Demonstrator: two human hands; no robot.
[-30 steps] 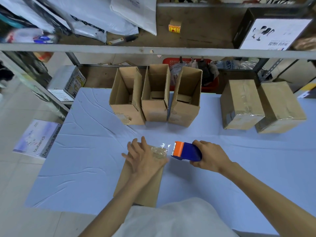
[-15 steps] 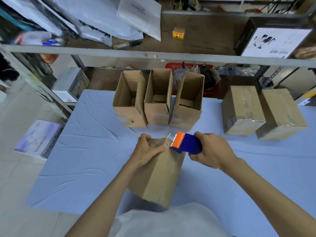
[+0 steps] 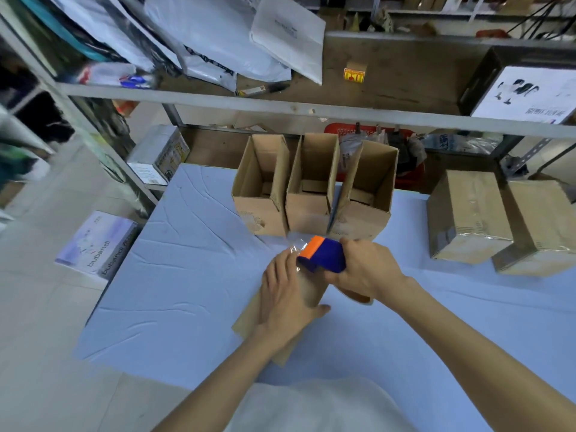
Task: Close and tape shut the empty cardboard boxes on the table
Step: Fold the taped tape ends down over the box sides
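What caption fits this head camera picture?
Left hand presses a cardboard box while right hand holds a blue tape dispenser against it.

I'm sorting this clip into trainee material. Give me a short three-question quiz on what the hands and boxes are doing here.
1. True or false: the right hand grips the tape dispenser.
2. How many open boxes stand at the back of the table?
3. The left hand is: A) lying flat on the box in front; B) inside an open box; C) raised in the air.
Key: 1 true; 2 three; 3 A.
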